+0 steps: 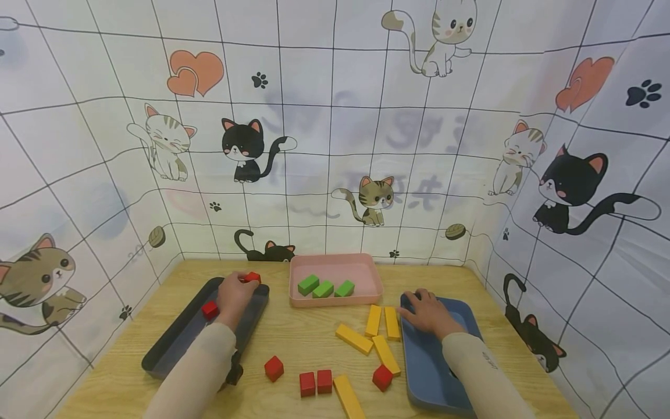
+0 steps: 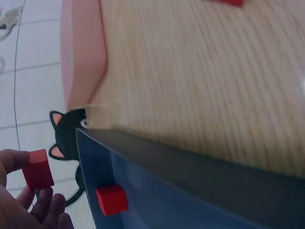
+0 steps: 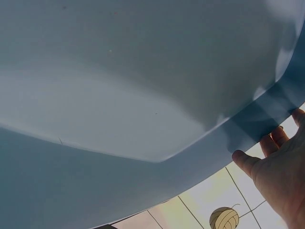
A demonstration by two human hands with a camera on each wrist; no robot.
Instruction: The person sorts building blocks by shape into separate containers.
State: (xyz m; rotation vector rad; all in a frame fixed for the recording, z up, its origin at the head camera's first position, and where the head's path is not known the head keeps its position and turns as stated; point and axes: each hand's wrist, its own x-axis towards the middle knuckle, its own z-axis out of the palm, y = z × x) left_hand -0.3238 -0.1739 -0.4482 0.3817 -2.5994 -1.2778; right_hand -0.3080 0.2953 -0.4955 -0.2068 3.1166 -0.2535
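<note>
Both hands work over trays in the head view: the left hand pinches a small red wooden cube above the dark grey plastic tray, where another red cube lies; the right hand rests with relaxed fingers on the far rim of the blue plastic tray. Yellow wooden bars lie between on the wooden bench. From the left wrist, fingertips grip the red cube beside the grey tray. From the right wrist, the fingers touch the blue tray's rim.
</note>
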